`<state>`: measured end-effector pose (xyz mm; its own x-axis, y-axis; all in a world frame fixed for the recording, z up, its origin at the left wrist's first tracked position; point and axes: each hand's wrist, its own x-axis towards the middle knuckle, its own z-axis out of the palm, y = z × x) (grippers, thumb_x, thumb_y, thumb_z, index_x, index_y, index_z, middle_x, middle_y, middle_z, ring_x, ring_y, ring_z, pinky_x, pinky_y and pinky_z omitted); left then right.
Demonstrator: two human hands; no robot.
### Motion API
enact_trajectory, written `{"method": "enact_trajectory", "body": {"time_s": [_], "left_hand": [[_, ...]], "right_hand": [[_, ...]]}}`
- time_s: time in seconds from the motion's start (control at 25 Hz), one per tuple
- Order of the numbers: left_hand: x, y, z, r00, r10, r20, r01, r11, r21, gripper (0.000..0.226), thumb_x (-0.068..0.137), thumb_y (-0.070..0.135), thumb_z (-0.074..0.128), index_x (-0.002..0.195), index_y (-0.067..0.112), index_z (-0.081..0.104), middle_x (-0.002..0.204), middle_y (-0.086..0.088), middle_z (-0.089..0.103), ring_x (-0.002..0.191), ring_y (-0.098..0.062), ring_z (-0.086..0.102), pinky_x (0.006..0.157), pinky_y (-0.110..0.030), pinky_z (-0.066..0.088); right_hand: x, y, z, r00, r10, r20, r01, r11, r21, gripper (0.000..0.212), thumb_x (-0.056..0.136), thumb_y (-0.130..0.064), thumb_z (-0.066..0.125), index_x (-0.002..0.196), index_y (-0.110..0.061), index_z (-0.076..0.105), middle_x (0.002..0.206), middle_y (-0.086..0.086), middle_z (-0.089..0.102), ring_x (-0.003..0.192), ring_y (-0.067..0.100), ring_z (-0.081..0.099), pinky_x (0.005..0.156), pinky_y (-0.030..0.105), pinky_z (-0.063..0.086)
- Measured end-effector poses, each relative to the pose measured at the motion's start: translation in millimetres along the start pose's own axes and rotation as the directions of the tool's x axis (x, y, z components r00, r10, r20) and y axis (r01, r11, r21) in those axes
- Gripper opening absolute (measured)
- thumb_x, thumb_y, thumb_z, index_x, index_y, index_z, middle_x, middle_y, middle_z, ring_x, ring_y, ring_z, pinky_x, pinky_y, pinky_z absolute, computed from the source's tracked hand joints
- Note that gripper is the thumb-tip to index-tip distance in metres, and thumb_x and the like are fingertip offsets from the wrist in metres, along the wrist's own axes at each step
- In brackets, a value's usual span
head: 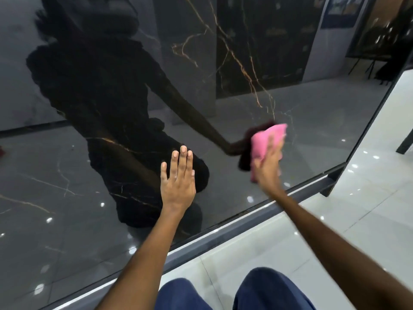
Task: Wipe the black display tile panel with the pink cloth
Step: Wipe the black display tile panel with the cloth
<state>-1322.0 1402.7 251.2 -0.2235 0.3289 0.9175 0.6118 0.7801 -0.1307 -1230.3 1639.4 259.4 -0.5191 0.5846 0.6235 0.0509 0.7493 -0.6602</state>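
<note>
A glossy black display tile panel (234,70) with gold veins fills most of the view and mirrors the room and my crouched figure. My left hand (178,177) lies flat against its lower middle, fingers straight and together. My right hand (269,163) presses the pink cloth (263,142) onto the panel near its lower right part, fingers spread straight over the cloth. The cloth and right hand are slightly blurred.
A dark metal frame (257,217) runs along the panel's bottom edge and up its right side. White glossy floor tiles (362,204) lie to the right. My knees in blue trousers (268,289) sit at the bottom of the view.
</note>
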Motion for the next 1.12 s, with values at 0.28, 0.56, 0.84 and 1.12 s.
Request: {"method": "enact_trajectory", "body": {"time_s": [0.28, 0.56, 0.84, 1.12], "left_hand": [[-3, 0, 7, 0.999, 0.032, -0.009, -0.031, 0.994, 0.107, 0.062, 0.1, 0.027, 0.024, 0.151, 0.008, -0.005, 0.159, -0.008, -0.017, 0.147, -0.022, -0.014, 0.119, -0.042, -0.006], [-2, 0, 6, 1.0, 0.025, -0.015, -0.023, 0.994, 0.104, 0.063, 0.1, 0.027, 0.027, 0.152, 0.008, -0.005, 0.159, -0.008, -0.016, 0.147, -0.022, -0.013, 0.118, -0.041, -0.004], [-2, 10, 1, 0.999, -0.045, -0.005, 0.045, 0.999, -0.025, 0.061, 0.101, 0.024, 0.025, 0.152, 0.013, -0.005, 0.159, -0.002, -0.018, 0.146, -0.019, -0.014, 0.118, -0.04, -0.008], [-68, 28, 30, 0.981, 0.141, 0.136, -0.136, 0.99, -0.045, 0.067, 0.097, 0.028, 0.034, 0.153, 0.013, 0.0, 0.16, -0.004, -0.012, 0.147, -0.018, -0.009, 0.119, -0.039, -0.007]], "right_hand": [[-12, -31, 26, 0.9, 0.409, -0.153, -0.367, 0.899, 0.239, 0.079, 0.087, 0.008, 0.045, 0.151, -0.009, 0.002, 0.158, 0.008, -0.003, 0.145, 0.022, 0.012, 0.115, 0.026, 0.013], [-25, 10, 24, 0.954, 0.292, -0.065, -0.28, 0.949, 0.141, 0.076, 0.085, -0.001, 0.039, 0.151, -0.017, 0.005, 0.156, 0.019, -0.001, 0.144, 0.032, 0.011, 0.117, 0.019, 0.008], [-18, -14, 28, 0.783, 0.617, -0.074, -0.565, 0.757, 0.328, 0.073, 0.094, -0.003, 0.045, 0.151, -0.017, 0.003, 0.154, 0.021, 0.011, 0.139, 0.034, 0.026, 0.11, 0.025, 0.015], [-107, 13, 52, 0.868, 0.439, 0.232, -0.492, 0.824, 0.282, 0.075, 0.093, 0.0, 0.049, 0.15, -0.012, 0.001, 0.156, 0.021, -0.002, 0.139, 0.019, 0.017, 0.105, 0.007, 0.013]]}}
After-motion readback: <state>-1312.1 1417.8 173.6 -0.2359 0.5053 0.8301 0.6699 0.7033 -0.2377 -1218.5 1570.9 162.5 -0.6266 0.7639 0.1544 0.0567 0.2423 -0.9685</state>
